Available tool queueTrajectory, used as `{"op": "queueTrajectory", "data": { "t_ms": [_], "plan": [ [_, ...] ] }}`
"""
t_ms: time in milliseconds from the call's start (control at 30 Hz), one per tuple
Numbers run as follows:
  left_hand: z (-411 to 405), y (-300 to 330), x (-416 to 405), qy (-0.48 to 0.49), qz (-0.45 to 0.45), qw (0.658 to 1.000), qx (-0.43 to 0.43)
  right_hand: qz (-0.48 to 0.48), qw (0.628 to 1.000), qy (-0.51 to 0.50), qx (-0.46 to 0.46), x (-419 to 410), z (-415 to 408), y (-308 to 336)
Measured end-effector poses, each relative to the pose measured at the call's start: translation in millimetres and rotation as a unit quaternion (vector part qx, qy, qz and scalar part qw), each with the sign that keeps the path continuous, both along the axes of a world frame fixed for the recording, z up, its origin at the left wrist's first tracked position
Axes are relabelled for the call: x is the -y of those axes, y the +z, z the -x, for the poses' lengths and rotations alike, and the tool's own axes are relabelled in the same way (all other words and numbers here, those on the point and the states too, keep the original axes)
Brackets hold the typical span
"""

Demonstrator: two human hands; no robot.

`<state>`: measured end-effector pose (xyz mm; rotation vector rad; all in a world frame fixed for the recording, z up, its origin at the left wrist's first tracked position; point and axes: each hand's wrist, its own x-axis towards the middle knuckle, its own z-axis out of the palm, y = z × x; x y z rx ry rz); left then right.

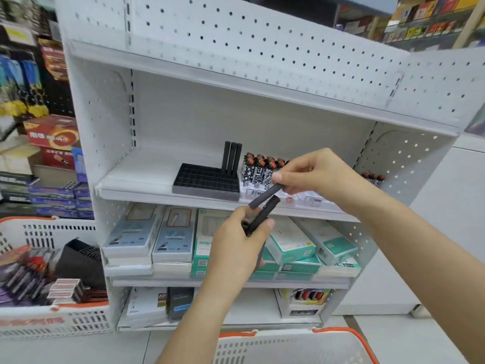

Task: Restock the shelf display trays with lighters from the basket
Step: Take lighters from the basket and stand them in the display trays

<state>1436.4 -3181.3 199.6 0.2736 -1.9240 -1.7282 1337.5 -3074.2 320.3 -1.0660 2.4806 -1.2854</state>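
The fingers (294, 179) of the right hand (312, 174) pinch the upper end of a slim grey lighter (265, 197), which slants down to the left in front of the middle shelf (147, 177). Just below it, the left hand (236, 248) is curled round a small bunch of black lighters (262, 214); its thumb presses across them, and one stick juts up and to the right until its tip lies just beside the grey lighter. The lower end of the grey lighter sits at the left hand's fingertips, so both hands meet in front of the shelf's front edge.

Behind the hands, on the middle shelf, sits a black display tray (207, 181) with a grid of small cells. Most cells hold nothing; three black lighters (231, 157) stand upright in its back right corner. Just to the right of the tray stands a row of patterned black-and-white lighters (258, 170) with red tops, partly hidden by the right hand. More red-topped lighters (374, 177) show further right on the same shelf, past the right wrist.

Below the middle shelf, flat white and teal boxes (291, 244) lie stacked; the lowest shelf carries more boxes and a small carton.

To the left of the shelf unit stands a white basket (57, 321) with orange trim, holding a dark tray, small red-and-white boxes and packs of lighters. A second white basket (288, 345) with an orange rim sits in front of the unit, below the forearms.
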Motion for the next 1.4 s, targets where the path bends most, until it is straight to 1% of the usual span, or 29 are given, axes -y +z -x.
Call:
{"op": "queueTrajectory", "data": {
  "t_ms": [100, 200, 267, 367, 500, 633, 700, 833, 933, 1000, 1067, 1133, 1200, 1233, 1300, 1333, 1400],
  "plan": [
    [-7, 0, 15, 0.01, -0.035, 0.999, -0.018, 0.082, 0.989, -0.011, 0.123, 8, -1, 1],
    [-14, 5, 28, 0.018, -0.1, 0.994, -0.035, 0.141, 0.954, -0.031, 0.262, 15, -3, -5],
    [-17, 8, 36, 0.033, -0.139, 0.988, -0.053, 0.168, 0.933, -0.047, 0.315, 19, -5, -9],
    [-22, 10, 47, 0.054, -0.167, 0.982, -0.065, 0.191, 0.918, -0.062, 0.342, 24, -7, -15],
    [-25, 15, 52, 0.039, -0.232, 0.968, -0.091, 0.173, 0.924, -0.057, 0.336, 33, -12, -28],
    [-25, 16, 57, 0.035, -0.228, 0.969, -0.093, 0.145, 0.932, -0.007, 0.331, 46, -19, -44],
    [-24, 11, 64, 0.039, -0.233, 0.968, -0.086, 0.109, 0.936, 0.037, 0.333, 50, -22, -45],
    [-24, 1, 73, 0.033, -0.234, 0.969, -0.076, -0.006, 0.951, 0.122, 0.283, 55, -30, -47],
    [-21, -3, 75, 0.048, -0.223, 0.97, -0.082, -0.044, 0.95, 0.168, 0.258, 66, -34, -55],
    [-19, -2, 81, 0.064, -0.253, 0.961, -0.092, -0.036, 0.947, 0.191, 0.257, 72, -35, -54],
    [-18, -1, 89, 0.079, -0.291, 0.949, -0.095, 0.018, 0.957, 0.181, 0.225, 79, -27, -47],
    [-17, -1, 96, 0.086, -0.31, 0.942, -0.097, 0.094, 0.976, 0.137, 0.139, 90, -13, -35],
    [-17, -1, 102, 0.086, -0.307, 0.943, -0.097, 0.145, 0.984, 0.095, 0.031, 101, 5, -24],
    [-17, -1, 104, 0.085, -0.304, 0.944, -0.096, 0.142, 0.986, 0.08, -0.034, 107, 16, -20],
    [-19, 0, 107, 0.086, -0.298, 0.946, -0.095, 0.091, 0.983, 0.057, -0.152, 118, 32, -15],
    [-19, 0, 109, 0.087, -0.294, 0.947, -0.095, 0.062, 0.98, 0.049, -0.185, 123, 37, -14],
    [-20, -1, 111, 0.088, -0.283, 0.95, -0.095, 0.029, 0.977, 0.045, -0.208, 133, 44, -14]
  ]
}}
